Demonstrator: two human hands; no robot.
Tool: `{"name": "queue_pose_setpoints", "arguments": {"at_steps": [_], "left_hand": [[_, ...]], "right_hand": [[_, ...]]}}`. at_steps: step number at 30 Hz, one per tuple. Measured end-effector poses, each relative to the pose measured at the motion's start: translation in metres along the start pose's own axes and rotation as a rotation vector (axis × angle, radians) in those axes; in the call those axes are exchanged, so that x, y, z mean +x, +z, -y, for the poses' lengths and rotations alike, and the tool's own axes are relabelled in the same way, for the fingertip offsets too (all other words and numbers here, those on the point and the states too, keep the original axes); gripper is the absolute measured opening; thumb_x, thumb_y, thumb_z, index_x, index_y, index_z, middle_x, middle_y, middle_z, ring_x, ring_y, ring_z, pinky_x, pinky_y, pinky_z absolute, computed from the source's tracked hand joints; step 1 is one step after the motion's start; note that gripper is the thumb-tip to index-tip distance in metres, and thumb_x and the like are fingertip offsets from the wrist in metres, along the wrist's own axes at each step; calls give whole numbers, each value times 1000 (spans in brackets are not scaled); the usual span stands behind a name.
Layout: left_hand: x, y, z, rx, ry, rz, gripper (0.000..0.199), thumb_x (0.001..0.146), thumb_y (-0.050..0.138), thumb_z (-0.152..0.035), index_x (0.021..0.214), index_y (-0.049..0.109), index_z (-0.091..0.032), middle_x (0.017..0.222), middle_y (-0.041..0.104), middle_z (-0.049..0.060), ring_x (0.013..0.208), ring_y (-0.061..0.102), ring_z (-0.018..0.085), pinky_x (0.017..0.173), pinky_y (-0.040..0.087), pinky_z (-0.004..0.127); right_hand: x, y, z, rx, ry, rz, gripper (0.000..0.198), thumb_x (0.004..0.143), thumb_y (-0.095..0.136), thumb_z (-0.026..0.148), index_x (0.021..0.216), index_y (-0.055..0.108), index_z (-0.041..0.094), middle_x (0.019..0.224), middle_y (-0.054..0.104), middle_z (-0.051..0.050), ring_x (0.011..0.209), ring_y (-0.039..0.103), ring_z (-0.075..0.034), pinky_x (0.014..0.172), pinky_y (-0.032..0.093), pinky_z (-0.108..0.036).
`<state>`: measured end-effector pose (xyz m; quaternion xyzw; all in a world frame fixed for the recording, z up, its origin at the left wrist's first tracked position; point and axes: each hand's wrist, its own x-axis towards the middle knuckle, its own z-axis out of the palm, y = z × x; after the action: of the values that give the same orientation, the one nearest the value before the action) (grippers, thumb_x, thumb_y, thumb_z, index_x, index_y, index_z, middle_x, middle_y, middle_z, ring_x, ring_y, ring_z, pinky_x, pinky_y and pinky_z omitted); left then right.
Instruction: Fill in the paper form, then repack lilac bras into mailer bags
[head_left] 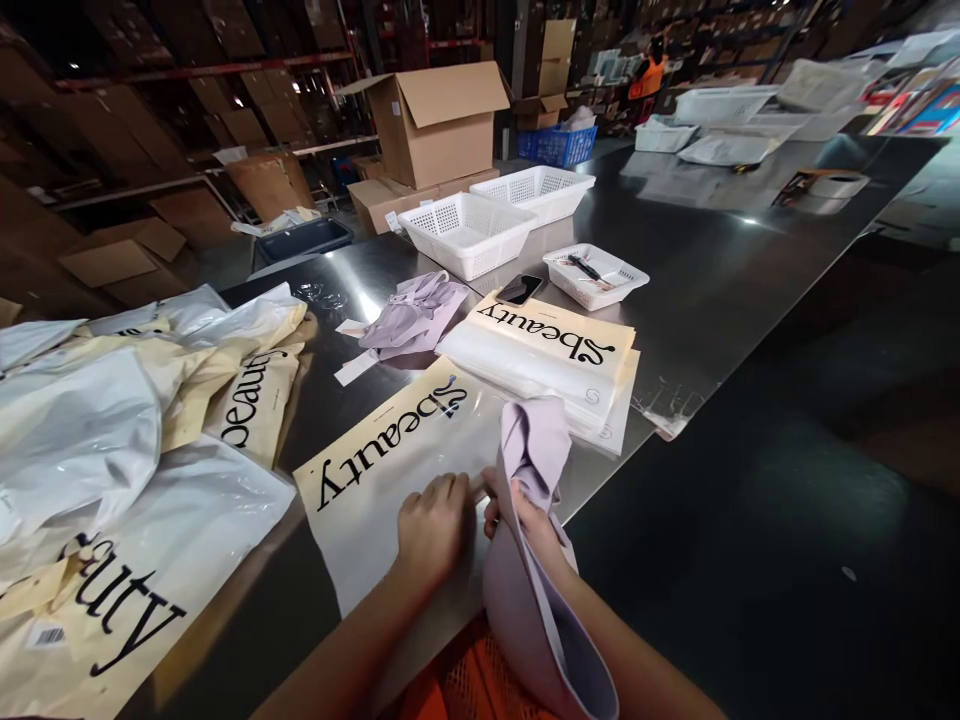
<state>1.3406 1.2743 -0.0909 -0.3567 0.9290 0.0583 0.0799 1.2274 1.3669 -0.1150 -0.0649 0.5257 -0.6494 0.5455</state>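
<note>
Lilac cloth [516, 595] in the right hand [535, 520], fingers closed around a fold, left hand [435, 522] just beside, fingers curled in, any hold unclear, printed plastic bag [364, 530] beneath, bag pile [97, 430] to the left, white basket [480, 262] farther back on table [675, 290]

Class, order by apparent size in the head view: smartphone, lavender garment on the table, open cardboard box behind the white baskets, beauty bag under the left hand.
1. Beauty bag
2. Open cardboard box
3. Lavender garment
4. Smartphone
</note>
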Motion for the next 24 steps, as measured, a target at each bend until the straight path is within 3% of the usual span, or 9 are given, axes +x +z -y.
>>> {"name": "queue_pose_setpoints", "arguments": {"at_steps": [4, 9, 12, 15, 18, 21, 24], "left_hand": [[-35, 16, 43, 123, -93, -122, 44, 83, 41, -2, 113, 66, -23, 106, 70, 6, 88, 68, 24, 76, 51, 36], [-77, 30, 77, 213, 53, -323, 50, 82, 42, 3, 120, 65, -19, 116, 69, 9, 111, 62, 27, 90, 53, 40], [-89, 32, 84, 275, 137, -341, 59, 82, 41, 6, 126, 64, -27, 120, 68, 9, 113, 62, 27, 91, 55, 40], [-92, 27, 86, 301, 190, -246, 73, 81, 42, 9, 132, 57, -40, 130, 63, 9, 114, 64, 28, 87, 57, 37], [-85, 19, 82, 294, 118, -28, 81, 80, 40, 10, 139, 49, -45, 148, 47, 10, 119, 60, 35, 81, 59, 38], [-73, 8, 75, 194, 35, 136, 81, 81, 32, 9, 145, 41, -40, 157, 30, 10, 126, 55, 36, 78, 60, 38], [-60, -1, 72, 66, 31, 174, 80, 79, 27, 11, 150, 36, -26, 159, 23, 12, 128, 54, 28, 82, 60, 35]], "right_hand": [[15, -6, 16, 205, -106, -247, 52, 62, 70, 74, 73, 61, 23, 53, 53, 2, 48, 48, -16, 50, 44, -31], [34, 2, 26, 353, -136, -216, 49, 57, 79, 64, 75, 58, 23, 52, 53, 5, 48, 53, -16, 49, 46, -29], [48, 4, 29, 366, -149, -222, 47, 58, 80, 62, 77, 58, 24, 54, 56, 6, 45, 51, -14, 46, 46, -28], [58, 1, 32, 357, -139, -176, 49, 53, 85, 57, 80, 60, 25, 58, 62, 5, 53, 59, -17, 51, 51, -29], [61, -4, 36, 285, -112, -89, 51, 50, 88, 53, 83, 62, 24, 64, 68, 2, 72, 68, -23, 63, 57, -32], [54, -15, 41, 187, -74, -15, 49, 57, 85, 54, 88, 65, 22, 73, 73, -3, 82, 71, -26, 70, 59, -35], [43, -27, 46, 120, -23, 85, 47, 64, 81, 54, 94, 68, 20, 85, 75, -7, 81, 72, -26, 70, 59, -36]]}}
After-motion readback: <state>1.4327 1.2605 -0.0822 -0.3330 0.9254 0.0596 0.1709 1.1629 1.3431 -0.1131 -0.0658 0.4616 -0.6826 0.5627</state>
